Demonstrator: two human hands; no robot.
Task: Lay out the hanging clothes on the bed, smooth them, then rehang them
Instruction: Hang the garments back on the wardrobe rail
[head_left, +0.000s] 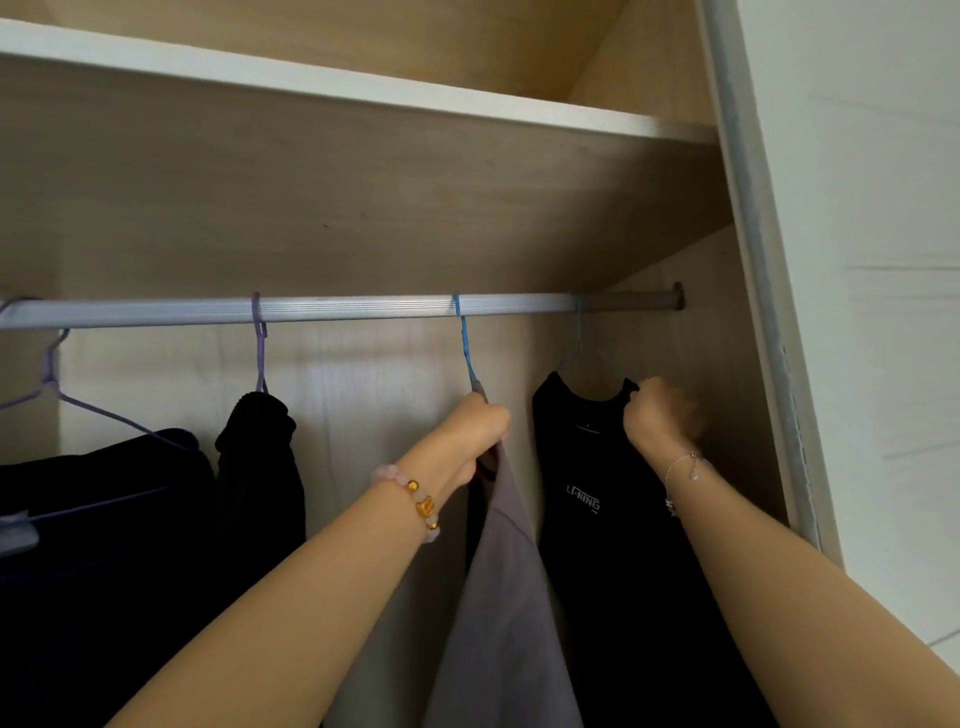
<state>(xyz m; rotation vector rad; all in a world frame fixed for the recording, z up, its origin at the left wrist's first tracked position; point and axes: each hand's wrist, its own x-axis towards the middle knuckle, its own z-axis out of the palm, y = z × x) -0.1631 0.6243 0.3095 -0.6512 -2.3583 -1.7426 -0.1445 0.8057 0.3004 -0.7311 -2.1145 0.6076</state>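
Both grips are closed on garments at the closet rail. Left hand clutches the top of the grey garment just under its blue hanger, hook on the rail. Right hand, a fist, holds the right shoulder of the black printed shirt, which hangs on a pale hanger at the far right. Judgement: gripping high gives control to lift each hook free, or to seat it; which step cannot be told. To the left hang a black knit on a purple hanger and dark clothing. No bed visible.
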